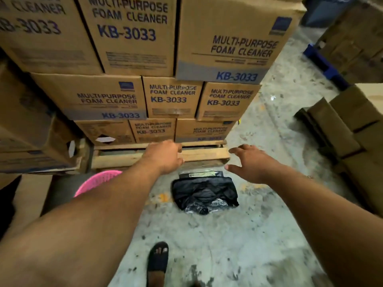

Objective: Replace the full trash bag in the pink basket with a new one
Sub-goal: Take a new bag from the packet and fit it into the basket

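Reaching forward, both the left hand and right hand hover empty, grips released, above the black trash bag.

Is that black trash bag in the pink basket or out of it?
Out. The black trash bag lies on the concrete floor, apart from the pink basket.

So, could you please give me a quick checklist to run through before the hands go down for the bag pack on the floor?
1. Left hand empty: ok.
2. Right hand empty, fingers spread: ok.
3. Black bag pack on the concrete floor, unobstructed: ok.
4. Both hands above the pack, not touching: ok.
5. Pink basket close by: ok, mostly hidden behind the left arm.
6. Basket emptied of the full bag: cannot tell.
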Motion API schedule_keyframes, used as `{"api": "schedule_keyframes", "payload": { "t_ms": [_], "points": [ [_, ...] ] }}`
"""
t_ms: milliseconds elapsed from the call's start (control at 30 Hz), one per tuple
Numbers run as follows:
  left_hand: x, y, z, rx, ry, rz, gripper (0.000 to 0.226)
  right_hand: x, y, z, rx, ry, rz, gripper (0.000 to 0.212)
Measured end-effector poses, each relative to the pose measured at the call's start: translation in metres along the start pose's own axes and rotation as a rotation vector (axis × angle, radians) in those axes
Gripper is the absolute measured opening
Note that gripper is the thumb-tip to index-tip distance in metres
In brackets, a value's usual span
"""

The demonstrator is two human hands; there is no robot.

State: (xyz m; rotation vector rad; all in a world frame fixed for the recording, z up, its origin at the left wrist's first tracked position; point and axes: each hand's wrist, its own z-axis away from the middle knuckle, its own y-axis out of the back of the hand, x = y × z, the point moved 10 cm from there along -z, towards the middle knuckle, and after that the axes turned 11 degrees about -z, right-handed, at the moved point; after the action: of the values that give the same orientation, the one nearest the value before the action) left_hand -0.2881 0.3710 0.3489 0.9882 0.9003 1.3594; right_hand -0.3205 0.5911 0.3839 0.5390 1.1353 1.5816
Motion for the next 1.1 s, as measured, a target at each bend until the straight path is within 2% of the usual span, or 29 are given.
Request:
{"api": "schedule_keyframes", "payload": {
  "t_ms": [167,367,667,867,967,1100],
  "points": [
    [0.018,-0.08,-0.031,-0.096,0.056,0.067,0.044,0.05,-0.06,-0.048,-0.109,0.028,-0.027,0.071],
    [0.042,-0.186,-0.091,-0.134,0.188,0.235,0.042,0.107,-0.156,-0.124,-0.205,0.127,-0.047,0.065],
    [0.063,-0.431,-0.215,-0.116,0.172,0.221,0.048,0.212,-0.383,-0.26,-0.208,0.16,-0.074,0.069],
    [0.062,-0.577,-0.293,-0.048,0.115,0.236,0.075,0.243,-0.518,-0.353,-0.18,0.214,-0.095,0.076],
    [0.068,-0.64,-0.324,-0.04,0.043,0.184,0.092,0.252,-0.571,-0.39,-0.156,0.244,-0.074,0.092],
    [0.077,-0.693,-0.353,0.067,0.015,0.062,0.115,0.273,-0.616,-0.418,-0.099,0.293,0.035,0.113]
  ]
}}
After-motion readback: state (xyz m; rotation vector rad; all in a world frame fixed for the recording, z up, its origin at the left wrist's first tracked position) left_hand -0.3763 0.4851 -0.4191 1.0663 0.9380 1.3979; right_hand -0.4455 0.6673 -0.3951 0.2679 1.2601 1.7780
